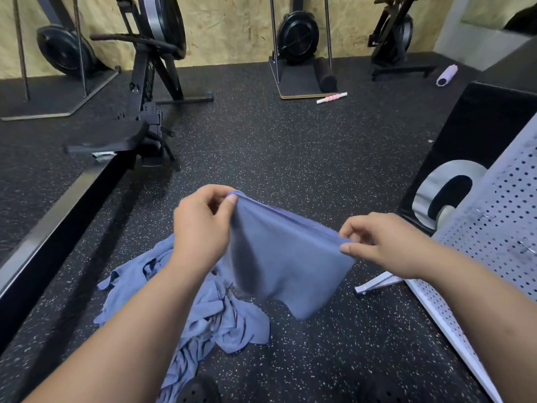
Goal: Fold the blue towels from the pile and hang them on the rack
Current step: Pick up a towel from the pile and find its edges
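While the blue towel (284, 257) is pinched at its corners by the left hand (200, 225) and right hand (383, 242), the pile (197, 309) is seen at seven o'clock on speckled black floor (290, 146). Machines (296, 36) are ranged at twelve, the rack (499, 216) at three.

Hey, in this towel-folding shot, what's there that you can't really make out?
All in the head view.
1. Held towel: its hanging lower edge is motion-blurred, so its layers cannot be counted.
2. Towel pile: crumpled and partly behind the left forearm, so the number is unclear.
3. Perforated white panel, perhaps the rack: cut off by the right edge.
4. Dark holed object: cut by the bottom edge, possibly a shoe.
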